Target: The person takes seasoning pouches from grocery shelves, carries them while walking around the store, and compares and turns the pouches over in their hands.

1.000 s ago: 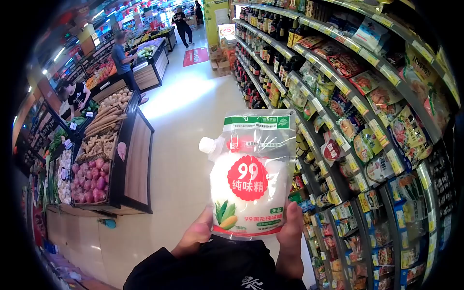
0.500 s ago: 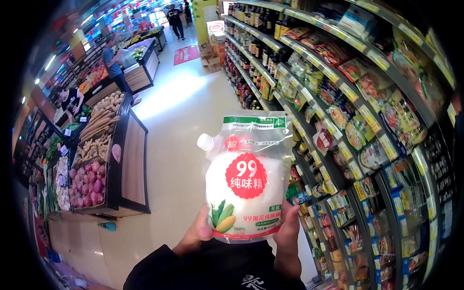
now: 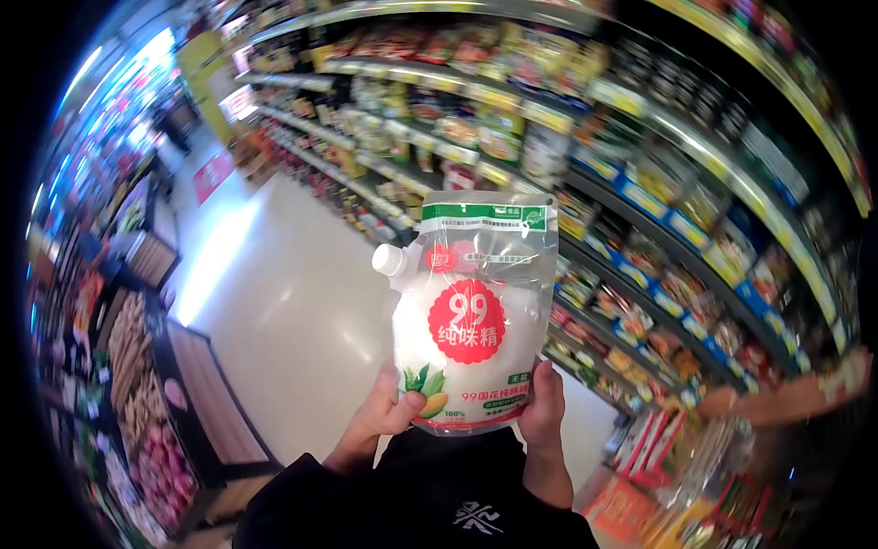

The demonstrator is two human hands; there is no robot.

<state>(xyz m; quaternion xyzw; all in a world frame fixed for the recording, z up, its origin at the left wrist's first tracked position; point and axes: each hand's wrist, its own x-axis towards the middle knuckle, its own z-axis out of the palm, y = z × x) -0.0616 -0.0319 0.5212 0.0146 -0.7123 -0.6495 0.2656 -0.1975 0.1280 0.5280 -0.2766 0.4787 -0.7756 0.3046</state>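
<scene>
A clear spouted pouch of white MSG seasoning (image 3: pixel 471 311) is held upright in front of me, its printed face toward the camera. It has a white screw cap at the upper left, a green band along the top, a red "99" badge and a corn picture low on the left. My left hand (image 3: pixel 389 407) grips the lower left corner, thumb on the front. At the lower right edge, my right hand (image 3: pixel 543 407) grips with the thumb along the side. The fingers behind the pouch are hidden.
Store shelves (image 3: pixel 512 101) with packaged goods curve along the right. Stacked packets (image 3: pixel 677 476) stand at the lower right, near a blurred arm-like shape (image 3: pixel 814 389). On the left is a produce stand (image 3: pixel 215 393) with onions (image 3: pixel 160 476) and roots. A blurred person (image 3: pixel 171 128) is far down the aisle.
My view has swung to the right, so the aisle and produce stand shift left and more shelving shows. The pouch stays in both hands, slightly higher in view. The packets at lower right have appeared.
</scene>
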